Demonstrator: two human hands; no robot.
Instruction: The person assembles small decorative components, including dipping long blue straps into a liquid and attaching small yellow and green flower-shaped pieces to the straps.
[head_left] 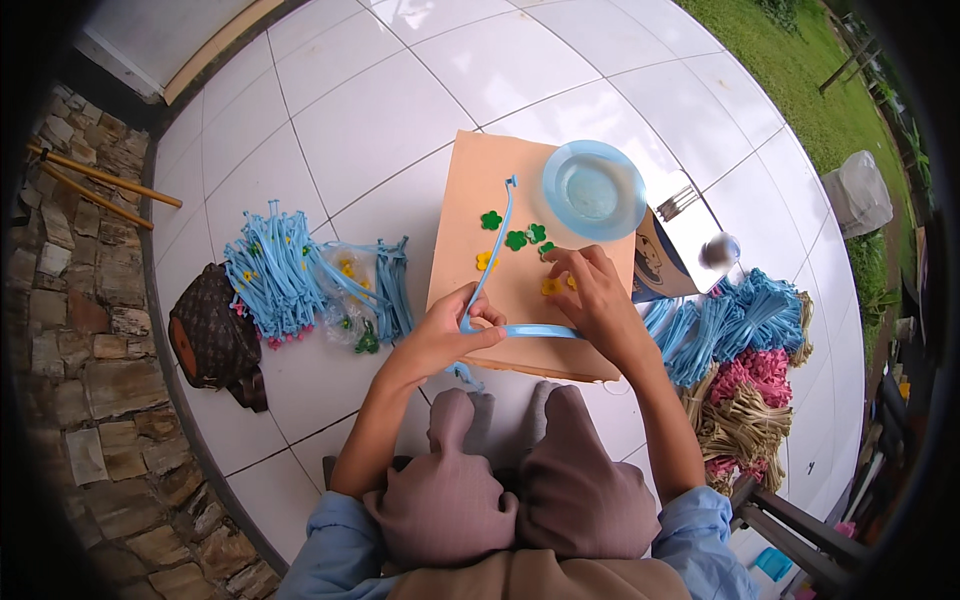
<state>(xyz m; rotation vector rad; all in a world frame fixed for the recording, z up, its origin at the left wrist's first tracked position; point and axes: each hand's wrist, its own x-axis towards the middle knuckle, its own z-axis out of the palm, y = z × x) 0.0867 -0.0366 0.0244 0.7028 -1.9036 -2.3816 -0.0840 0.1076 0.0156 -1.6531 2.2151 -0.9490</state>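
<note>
My left hand (pixel 462 325) is closed on a light-blue flexible strap (pixel 500 240), pinching it between thumb and fingers. One thin length of the strap runs up the board to a small knobbed end, and a wider flat length stretches right, passing under my right hand (pixel 603 305). The fingers of my right hand are bent and apart over small flower pieces, with nothing visible in them. Beside its fingertips lie a yellow flower piece (pixel 551 287) and a green flower piece (pixel 546 248). Further left are another green flower piece (pixel 491 220) and a yellow one (pixel 486 261).
The tan board (pixel 465 190) in front of my knees carries a blue plate (pixel 593 190). A box (pixel 660 255) stands right of it. Bundled blue straps (pixel 275 275) lie left, beside a brown bag (pixel 215 335). Blue, pink and beige bundles (pixel 745 400) are piled right.
</note>
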